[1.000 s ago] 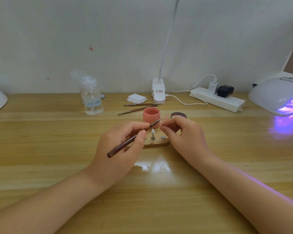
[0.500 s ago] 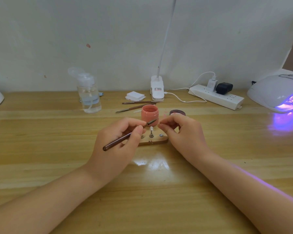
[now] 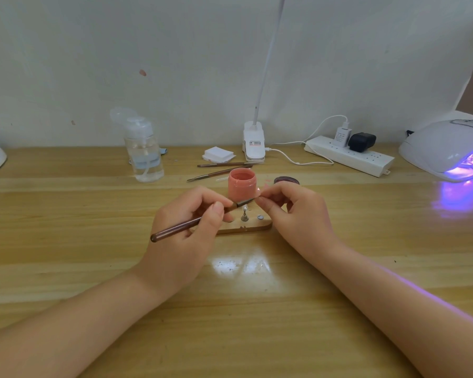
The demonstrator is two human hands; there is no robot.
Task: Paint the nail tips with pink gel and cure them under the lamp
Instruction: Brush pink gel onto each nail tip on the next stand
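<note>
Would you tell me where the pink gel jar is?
In the head view, the pink gel jar stands mid-table, just behind both hands, left of its dark lid.

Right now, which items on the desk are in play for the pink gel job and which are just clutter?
In use:
left hand holding brush
right hand pinching nail tip
pink gel jar
wooden stand
curing lamp, lit

Lying about:
clear bottle
two spare brushes
white pads
power strip
clip lamp

No text can be read. The white clip lamp base [image 3: 254,144] at upper centre carries a small label with a red line, and the charger [image 3: 342,136] on the power strip [image 3: 366,159] carries fine print; both are too small to read.
</note>
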